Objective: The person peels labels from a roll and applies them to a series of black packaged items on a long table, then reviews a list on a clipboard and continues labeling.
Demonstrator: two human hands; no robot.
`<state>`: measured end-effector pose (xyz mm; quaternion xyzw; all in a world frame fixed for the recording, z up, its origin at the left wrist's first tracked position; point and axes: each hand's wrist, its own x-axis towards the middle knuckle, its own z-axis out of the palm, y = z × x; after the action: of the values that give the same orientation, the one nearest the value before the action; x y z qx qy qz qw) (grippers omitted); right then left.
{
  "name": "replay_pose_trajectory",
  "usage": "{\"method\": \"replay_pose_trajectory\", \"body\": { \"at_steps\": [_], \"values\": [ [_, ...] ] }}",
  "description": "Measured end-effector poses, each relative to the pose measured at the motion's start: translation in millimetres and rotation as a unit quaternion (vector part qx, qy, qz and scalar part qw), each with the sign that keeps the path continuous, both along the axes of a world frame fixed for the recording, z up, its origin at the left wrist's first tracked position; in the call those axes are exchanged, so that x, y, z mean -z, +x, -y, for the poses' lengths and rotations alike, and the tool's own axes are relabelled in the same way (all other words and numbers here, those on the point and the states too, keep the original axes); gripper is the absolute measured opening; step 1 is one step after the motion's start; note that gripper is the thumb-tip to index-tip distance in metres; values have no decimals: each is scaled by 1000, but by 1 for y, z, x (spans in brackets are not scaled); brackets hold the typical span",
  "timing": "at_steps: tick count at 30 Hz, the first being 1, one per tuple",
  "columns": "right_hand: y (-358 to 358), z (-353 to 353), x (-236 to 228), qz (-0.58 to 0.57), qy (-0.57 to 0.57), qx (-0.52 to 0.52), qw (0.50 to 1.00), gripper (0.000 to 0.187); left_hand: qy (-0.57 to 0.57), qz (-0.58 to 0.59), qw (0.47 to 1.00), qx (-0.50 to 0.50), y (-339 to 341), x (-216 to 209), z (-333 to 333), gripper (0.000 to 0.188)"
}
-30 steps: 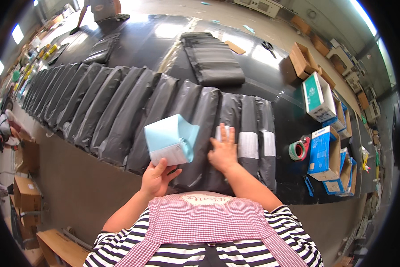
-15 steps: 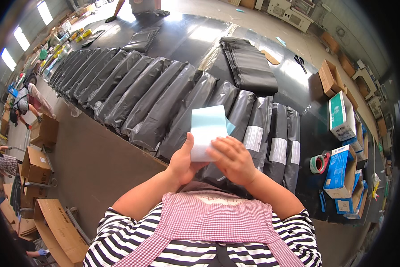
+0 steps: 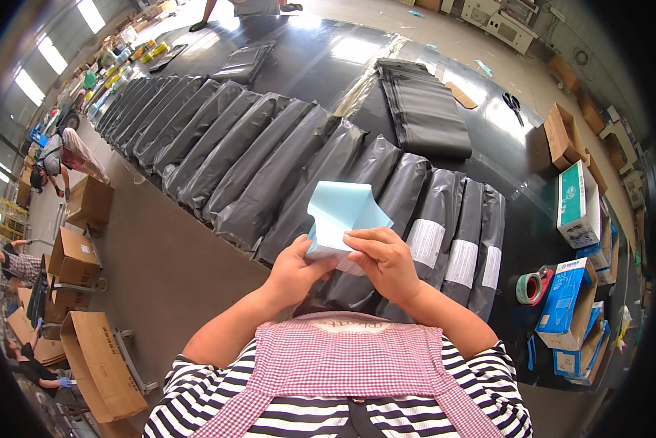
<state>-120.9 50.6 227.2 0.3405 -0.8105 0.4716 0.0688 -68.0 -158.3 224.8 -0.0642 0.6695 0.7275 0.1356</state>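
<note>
My left hand [image 3: 293, 274] is wrapped round the lower left of a light blue and white stack of label sheets [image 3: 341, 204]. At the stack's right edge, my right hand [image 3: 388, 264] pinches a sheet between thumb and fingers. The pale blue upper sheets are bent and stand up in a fold. Beneath and beyond my hands lies a long row of filled black plastic bags [image 3: 258, 171], side by side along the table edge. White printed labels [image 3: 425, 242] are stuck on the three bags at the row's right end.
Flat black bags [image 3: 429, 117] lie stacked on the dark table [image 3: 310, 66], with scissors [image 3: 513, 106] to their right. Tape rolls [image 3: 529, 287] and open blue boxes [image 3: 562, 310] stand at the right. Cartons [image 3: 98, 361] and other people [image 3: 54, 164] are at the left; another person works across the table.
The upper blue sheets, nearly flat before, are now bent open into a fold. Both hands have shifted slightly on the stack, and the view has turned a little.
</note>
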Motion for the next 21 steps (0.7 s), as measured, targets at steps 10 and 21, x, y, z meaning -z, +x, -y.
{"method": "replay_pose_trajectory", "body": {
  "at_steps": [10, 21],
  "values": [
    [-97, -75, -29, 493, -264, 135, 818, 37, -170, -19, 985, 13, -14, 19, 41, 20],
    [-38, -27, 35, -62, -88, 332, 937, 27, 402, -61, 903, -138, -55, 44, 42, 48]
  ]
}}
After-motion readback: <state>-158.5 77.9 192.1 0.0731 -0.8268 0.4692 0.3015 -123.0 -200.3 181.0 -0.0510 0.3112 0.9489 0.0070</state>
